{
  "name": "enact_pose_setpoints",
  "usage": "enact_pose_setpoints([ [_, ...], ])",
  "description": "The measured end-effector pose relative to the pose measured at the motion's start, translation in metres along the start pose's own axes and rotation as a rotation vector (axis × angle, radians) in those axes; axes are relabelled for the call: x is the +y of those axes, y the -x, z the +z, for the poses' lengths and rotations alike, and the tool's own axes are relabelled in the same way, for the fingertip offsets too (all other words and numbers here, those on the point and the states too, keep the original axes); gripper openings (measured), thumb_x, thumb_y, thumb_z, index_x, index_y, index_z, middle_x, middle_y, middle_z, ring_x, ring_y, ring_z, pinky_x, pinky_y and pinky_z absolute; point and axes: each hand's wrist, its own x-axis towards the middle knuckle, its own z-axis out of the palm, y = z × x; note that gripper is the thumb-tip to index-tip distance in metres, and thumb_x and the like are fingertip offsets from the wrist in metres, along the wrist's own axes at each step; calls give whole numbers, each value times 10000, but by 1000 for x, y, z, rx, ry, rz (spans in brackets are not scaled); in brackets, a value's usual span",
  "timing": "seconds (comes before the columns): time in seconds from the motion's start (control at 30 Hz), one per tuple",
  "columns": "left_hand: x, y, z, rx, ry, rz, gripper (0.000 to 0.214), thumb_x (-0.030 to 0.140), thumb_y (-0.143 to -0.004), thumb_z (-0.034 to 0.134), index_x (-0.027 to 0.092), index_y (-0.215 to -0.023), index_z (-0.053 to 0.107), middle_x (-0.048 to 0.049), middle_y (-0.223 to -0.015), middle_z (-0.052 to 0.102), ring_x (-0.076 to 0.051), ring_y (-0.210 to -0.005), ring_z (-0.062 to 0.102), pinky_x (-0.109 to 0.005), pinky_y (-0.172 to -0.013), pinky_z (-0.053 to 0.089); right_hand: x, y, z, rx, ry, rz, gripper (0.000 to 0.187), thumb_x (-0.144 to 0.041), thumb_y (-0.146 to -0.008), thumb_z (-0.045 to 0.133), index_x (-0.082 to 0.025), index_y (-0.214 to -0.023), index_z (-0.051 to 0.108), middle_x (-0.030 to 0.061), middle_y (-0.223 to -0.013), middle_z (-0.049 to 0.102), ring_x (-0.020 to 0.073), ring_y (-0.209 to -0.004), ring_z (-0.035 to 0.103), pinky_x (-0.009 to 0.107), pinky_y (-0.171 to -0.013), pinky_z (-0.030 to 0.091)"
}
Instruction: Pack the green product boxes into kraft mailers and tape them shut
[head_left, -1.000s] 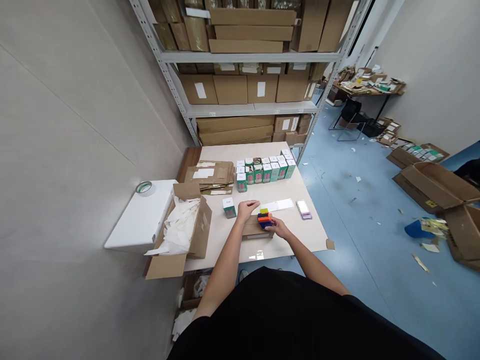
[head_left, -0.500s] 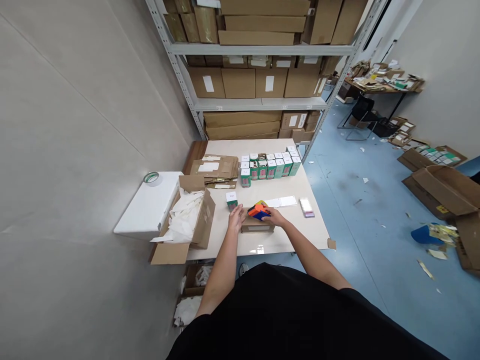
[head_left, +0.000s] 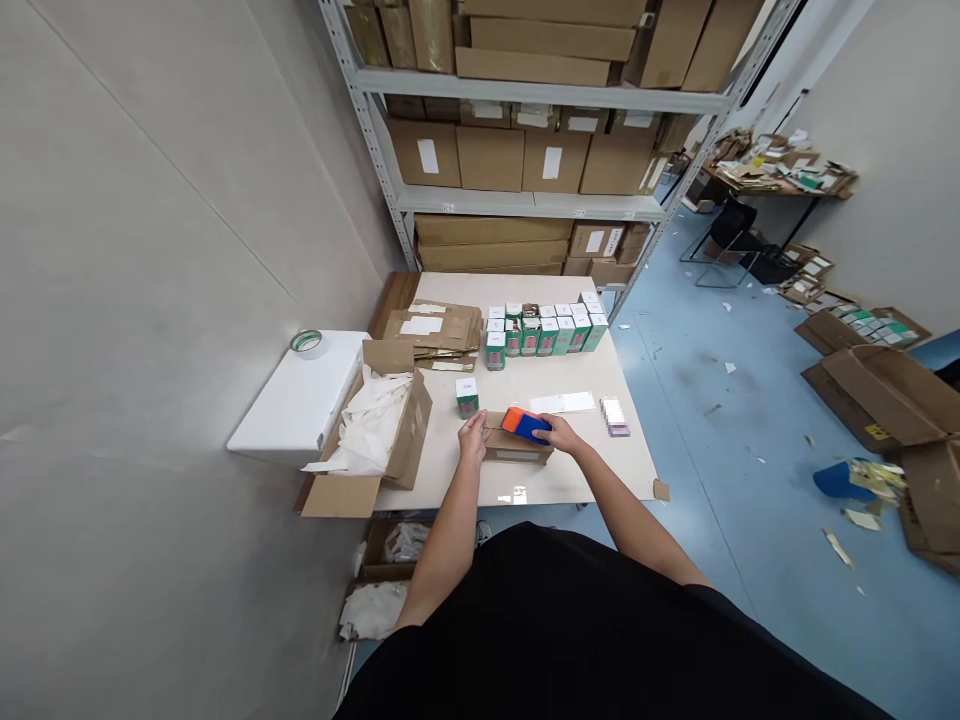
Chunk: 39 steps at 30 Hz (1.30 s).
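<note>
A small brown cardboard box (head_left: 517, 453) lies closed on the white table in front of me, a white label on its near side. Over its top, my right hand (head_left: 559, 434) grips an orange and blue tape dispenser (head_left: 526, 425), tilted towards the left. At the box's left end is my left hand (head_left: 472, 437), its fingers drawn together at the edge. Whatever lies between those fingertips is too small to make out. Just beyond my left hand stands a green and white carton (head_left: 466, 397).
Several green and white cartons (head_left: 546, 334) stand in rows at the back, beside flattened cardboard (head_left: 435, 335). White sheets (head_left: 562, 402) and a small stack of cards (head_left: 614, 417) lie right. An open box of white paper (head_left: 409, 440) stands left, a shelving rack (head_left: 525, 205) behind.
My right hand has turned the tape dispenser, so more of its blue side shows, and moved slightly right. My left hand stays at the box's left end. The view has shifted slightly.
</note>
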Motion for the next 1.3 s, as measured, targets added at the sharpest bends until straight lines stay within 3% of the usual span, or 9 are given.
enact_pose_setpoints([
  [0.1,2,3,0,55,-63,27,284,299,-664,904,175,-891,787,-102,-1003,771,-217,-1023,703,-315,-840,561,-5,-1,3,50,67,23,383,-377,-849,700,-246,-1209,713,54,-1131,751,268,-1037,672,357,-910,501],
  [0.27,5,3,-3,103,-166,132,298,308,-640,900,153,-874,801,-90,-912,776,-226,-942,713,-316,-811,556,-16,-14,4,123,168,39,420,-598,-963,551,-259,-1115,747,49,-1054,767,245,-961,684,317,-829,488],
  [0.53,-9,-9,-34,223,-133,-24,341,331,-610,909,180,-884,774,-60,-834,734,-196,-893,688,-311,-799,533,-25,-40,6,80,325,28,532,-730,-926,543,-273,-1060,782,51,-985,780,244,-910,687,293,-750,452],
  [0.77,-7,-19,-47,173,-130,-83,370,337,-569,918,175,-839,724,-60,-808,716,-171,-786,675,-282,-707,511,-31,-53,14,68,424,57,547,-744,-913,553,-255,-995,785,74,-948,772,261,-898,679,300,-722,418],
  [0.87,-6,-17,-45,66,-136,-64,410,403,-630,893,180,-883,661,-54,-858,708,-154,-721,688,-274,-681,507,-29,-55,14,81,409,66,530,-727,-922,554,-256,-1017,779,68,-974,776,259,-914,682,298,-730,423],
  [1.03,-7,-10,-45,-166,-20,-70,459,466,-716,857,229,-955,545,-42,-1055,684,-216,-903,768,-357,-860,549,-26,-53,11,117,386,95,512,-708,-945,533,-265,-1009,781,51,-951,781,238,-877,689,287,-710,432],
  [1.3,-7,-12,-45,-212,20,-112,425,409,-754,852,229,-930,509,-8,-969,653,-249,-983,770,-401,-943,543,-35,-43,9,154,327,59,461,-673,-935,574,-284,-1053,792,39,-1014,787,249,-937,699,302,-774,466],
])
